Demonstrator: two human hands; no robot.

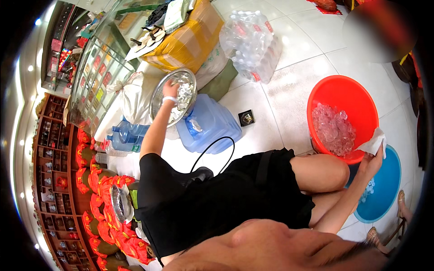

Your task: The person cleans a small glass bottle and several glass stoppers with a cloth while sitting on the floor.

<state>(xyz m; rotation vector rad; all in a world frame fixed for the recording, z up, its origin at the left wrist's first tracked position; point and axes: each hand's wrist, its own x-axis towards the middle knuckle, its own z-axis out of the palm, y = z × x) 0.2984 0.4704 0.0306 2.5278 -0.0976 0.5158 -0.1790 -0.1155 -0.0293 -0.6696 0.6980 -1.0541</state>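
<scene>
My left hand (pixel 171 90), with a white band at the wrist, reaches into a shiny metal bowl (pixel 156 101) holding many small clear and whitish pieces (pixel 184 93). Its fingertips are too small and blurred to show whether they hold a piece. In my right hand (pixel 371 161) is a white cloth or tissue (pixel 374 141), held at the rim of a red plastic tub (pixel 361 98). Clear, glass-like pieces (pixel 334 130) are heaped inside that tub. Below my right hand stands a blue basin (pixel 386 189) with small whitish pieces (pixel 368 191) in it.
A blue translucent water container (pixel 215 125) stands beside the bowl. Further off are shrink-wrapped bottles (pixel 251 44), a yellow-taped carton (pixel 190 37) and a glass display case (pixel 98 74). A small black square object (pixel 246 118) lies on the tiles. Red-covered jars (pixel 105 210) line the left; another person's foot (pixel 401 205) shows right.
</scene>
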